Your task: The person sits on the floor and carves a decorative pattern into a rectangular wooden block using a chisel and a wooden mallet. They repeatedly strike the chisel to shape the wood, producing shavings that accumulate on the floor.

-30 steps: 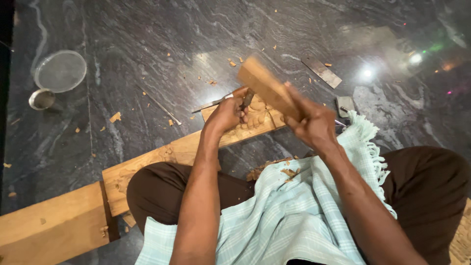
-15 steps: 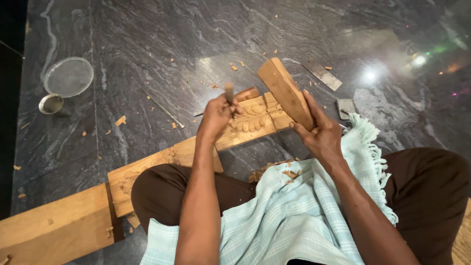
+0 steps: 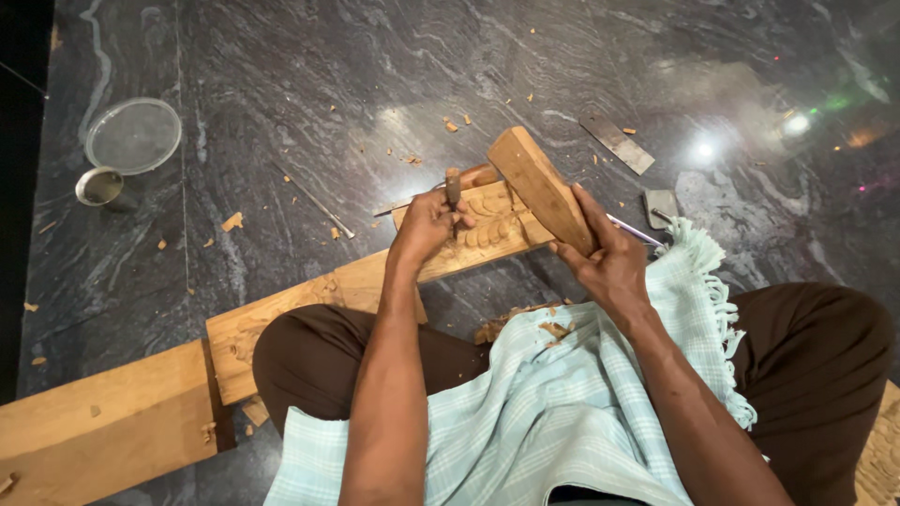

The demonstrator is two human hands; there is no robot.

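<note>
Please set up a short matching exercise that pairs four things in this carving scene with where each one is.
Things:
1. chisel
2. wooden mallet
3. round glass lid
4. checked cloth

Places:
A. over the person's lap
B. gripped in the right hand, raised above the carved plank
C. lying on the dark stone floor at the far left, beside a small metal cup
D. held in the left hand, tip down on the carving

Pairs: 1-D, 2-B, 3-C, 4-A

bare forearms, brown trousers, seemingly fringed pale-blue checked cloth
</note>
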